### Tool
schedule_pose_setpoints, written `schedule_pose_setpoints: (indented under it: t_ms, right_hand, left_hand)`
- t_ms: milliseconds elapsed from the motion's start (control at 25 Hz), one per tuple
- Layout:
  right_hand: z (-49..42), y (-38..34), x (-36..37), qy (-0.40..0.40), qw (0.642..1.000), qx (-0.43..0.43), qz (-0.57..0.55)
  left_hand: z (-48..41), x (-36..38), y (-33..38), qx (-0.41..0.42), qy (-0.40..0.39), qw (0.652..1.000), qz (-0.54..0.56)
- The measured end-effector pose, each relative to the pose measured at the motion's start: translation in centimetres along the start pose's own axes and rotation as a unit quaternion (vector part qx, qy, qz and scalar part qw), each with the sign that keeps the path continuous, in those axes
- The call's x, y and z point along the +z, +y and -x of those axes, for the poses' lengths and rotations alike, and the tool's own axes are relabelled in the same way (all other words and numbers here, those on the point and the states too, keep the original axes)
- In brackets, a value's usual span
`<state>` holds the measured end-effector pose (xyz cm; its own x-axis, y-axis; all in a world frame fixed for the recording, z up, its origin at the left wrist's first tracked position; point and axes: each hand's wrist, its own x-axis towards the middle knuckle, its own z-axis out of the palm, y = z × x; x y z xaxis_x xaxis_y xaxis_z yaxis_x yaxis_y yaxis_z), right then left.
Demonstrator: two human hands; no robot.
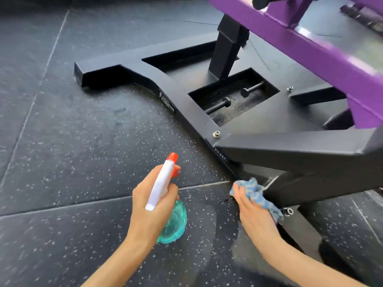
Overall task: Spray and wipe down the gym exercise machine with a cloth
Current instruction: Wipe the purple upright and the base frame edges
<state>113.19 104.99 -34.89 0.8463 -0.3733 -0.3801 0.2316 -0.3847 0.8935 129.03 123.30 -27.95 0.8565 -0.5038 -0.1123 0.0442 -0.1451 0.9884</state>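
Note:
The gym machine has a black steel base frame (165,88) lying on the floor and a purple upper beam (323,50) running across the top right. My left hand (149,206) grips a spray bottle (163,183) with a white head, red nozzle and teal body, nozzle pointing up and away over the floor. My right hand (252,214) presses a blue and white cloth (257,193) against the lower edge of the black frame, under a slanted black bar (290,150).
The floor (83,152) is dark speckled rubber tile with pale seams. Bolts (216,134) stick up from the base plate. A recess (234,96) in the frame holds two black pins. A black post (226,44) rises from the base.

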Motion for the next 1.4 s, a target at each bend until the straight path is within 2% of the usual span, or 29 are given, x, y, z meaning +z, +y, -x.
schedule_pose_setpoints:
  t_ms: [120,200,280,360,440,520,640,720,760,920,1000,1080,1200,1320,1400]
  right_hand:
    - [2.9,-1.8,3.1,-0.008,0.999,-0.036,0.020]
    - [-1.5,-1.3,0.8,0.031,0.998,-0.017,-0.051]
    - [-5.5,-0.8,-1.1,0.059,0.984,0.011,-0.167]
    - [-6.4,-1.0,-0.6,0.083,0.982,0.020,-0.169]
    - [-1.7,-2.6,2.4,0.082,0.993,0.019,-0.083]
    - [6.3,-4.9,6.8,0.086,0.995,0.040,-0.042]
    - [17.6,-7.6,13.1,0.089,0.977,0.117,-0.153]
    - [23.4,-8.4,15.9,0.065,0.970,0.130,-0.194]
    - [24.5,-8.7,16.7,0.079,0.966,0.126,-0.213]
    - [19.4,-8.5,14.1,0.113,0.947,0.143,-0.266]
    - [15.2,-7.6,11.4,0.103,0.918,0.154,-0.351]
    - [13.5,-6.6,10.7,0.123,0.900,0.167,-0.383]
    - [20.2,-7.2,12.6,0.075,0.878,0.224,-0.417]
    - [30.1,-12.5,17.3,0.019,0.896,0.245,-0.369]
    - [36.1,-14.8,20.5,-0.033,0.888,0.256,-0.380]
  left_hand:
    - [0.4,0.7,0.2,0.006,-0.002,1.000,-0.012]
    - [0.8,1.3,0.3,0.017,-0.020,0.999,-0.034]
    - [1.3,2.1,0.5,0.025,-0.054,0.997,-0.045]
    - [1.8,3.0,0.9,0.028,-0.082,0.995,-0.046]
    - [2.7,3.9,1.2,0.032,-0.096,0.993,-0.055]
    - [4.1,5.0,1.1,0.031,-0.117,0.991,-0.056]
    - [5.7,6.8,0.8,0.020,-0.149,0.987,-0.051]
    - [6.8,8.7,1.1,0.022,-0.172,0.983,-0.055]
    - [7.2,9.4,1.3,0.023,-0.181,0.982,-0.051]
    - [8.9,11.8,2.3,0.054,-0.239,0.968,-0.046]
    - [10.0,13.0,2.5,0.070,-0.274,0.958,-0.056]
    - [10.7,13.7,2.6,0.080,-0.289,0.952,-0.062]
    - [12.6,15.2,2.1,0.094,-0.319,0.939,-0.081]
    - [15.3,17.4,2.0,0.098,-0.345,0.929,-0.091]
    - [17.7,19.6,2.1,0.114,-0.377,0.914,-0.098]
